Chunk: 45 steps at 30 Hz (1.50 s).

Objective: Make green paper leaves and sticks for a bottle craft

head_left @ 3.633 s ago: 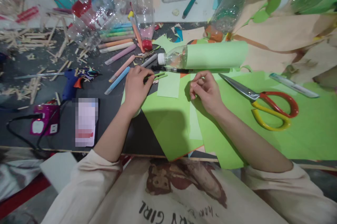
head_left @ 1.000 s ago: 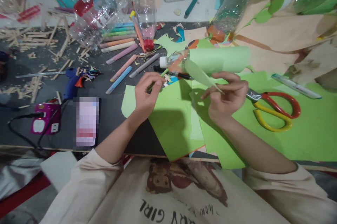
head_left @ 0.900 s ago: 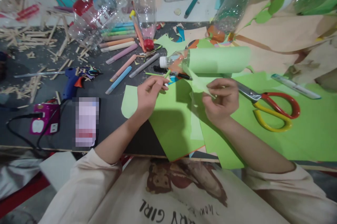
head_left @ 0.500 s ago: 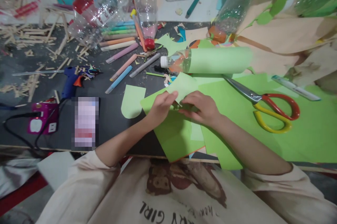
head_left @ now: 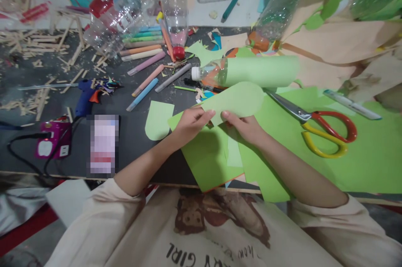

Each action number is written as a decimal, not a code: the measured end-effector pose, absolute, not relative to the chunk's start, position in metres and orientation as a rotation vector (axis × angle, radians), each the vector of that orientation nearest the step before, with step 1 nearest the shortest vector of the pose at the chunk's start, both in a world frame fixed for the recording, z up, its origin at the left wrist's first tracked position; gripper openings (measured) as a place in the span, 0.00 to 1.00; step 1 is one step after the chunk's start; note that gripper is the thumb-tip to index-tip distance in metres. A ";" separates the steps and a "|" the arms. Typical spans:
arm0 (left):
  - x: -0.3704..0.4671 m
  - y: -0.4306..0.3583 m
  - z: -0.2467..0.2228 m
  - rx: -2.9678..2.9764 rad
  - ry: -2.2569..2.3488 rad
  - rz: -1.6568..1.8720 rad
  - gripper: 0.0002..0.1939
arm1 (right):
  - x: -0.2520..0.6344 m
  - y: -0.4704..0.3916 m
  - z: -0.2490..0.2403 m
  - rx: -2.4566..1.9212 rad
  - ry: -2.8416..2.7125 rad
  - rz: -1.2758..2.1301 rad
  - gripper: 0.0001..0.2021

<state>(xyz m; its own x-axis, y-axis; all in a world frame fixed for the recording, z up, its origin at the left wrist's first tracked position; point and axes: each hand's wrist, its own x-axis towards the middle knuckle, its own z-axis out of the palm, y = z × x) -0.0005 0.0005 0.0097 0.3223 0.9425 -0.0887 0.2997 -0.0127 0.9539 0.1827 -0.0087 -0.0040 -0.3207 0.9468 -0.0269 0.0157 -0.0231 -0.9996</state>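
Between my two hands is a light green paper cutout (head_left: 243, 98) with a rounded right end. My left hand (head_left: 195, 122) pinches its lower left edge, thumb on top. At the lower middle, my right hand (head_left: 241, 124) grips the same paper with thumb above and fingers beneath. Below it lie bright green paper sheets (head_left: 207, 162). To the left rests another light green cutout (head_left: 159, 120) with one rounded end. Just beyond my hands a plastic bottle (head_left: 251, 70), wrapped in light green paper, lies on its side with its white cap pointing left.
Large scissors (head_left: 314, 120) with red and yellow handles lie on the green paper at right, near a capped pen (head_left: 351, 103). At left are a blue glue gun (head_left: 84, 97), a phone (head_left: 103, 145) and a purple box (head_left: 54, 139). Several markers (head_left: 146, 64) and bottles lie behind.
The light green paper was bent up between my hands and now lies flatter, its rounded end spread out to the right. My right hand has turned, its thumb now on top.
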 end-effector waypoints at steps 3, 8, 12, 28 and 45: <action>-0.004 0.002 0.010 1.686 1.158 0.839 0.29 | 0.181 -0.007 -0.003 -1.127 -1.338 1.497 0.26; -0.008 0.004 0.008 2.188 1.274 0.662 0.19 | 0.180 0.002 -0.009 -1.178 -0.891 1.406 0.19; -0.010 0.004 0.016 2.496 1.200 0.386 0.17 | 0.180 0.010 -0.008 -1.201 -0.721 1.371 0.14; -0.209 0.024 0.076 1.637 2.568 0.182 0.19 | 0.181 0.010 -0.003 -1.122 -0.735 1.461 0.14; -0.208 0.061 0.071 1.111 2.743 0.249 0.16 | 0.180 0.007 0.002 -1.141 -0.791 1.475 0.19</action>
<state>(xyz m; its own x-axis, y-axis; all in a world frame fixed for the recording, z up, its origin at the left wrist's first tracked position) -0.2082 0.0609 0.0714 -0.7076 0.7002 -0.0953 0.6717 0.7083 0.2173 0.1798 0.0069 0.0019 0.0173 0.9708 -0.2393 -0.3377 -0.2196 -0.9153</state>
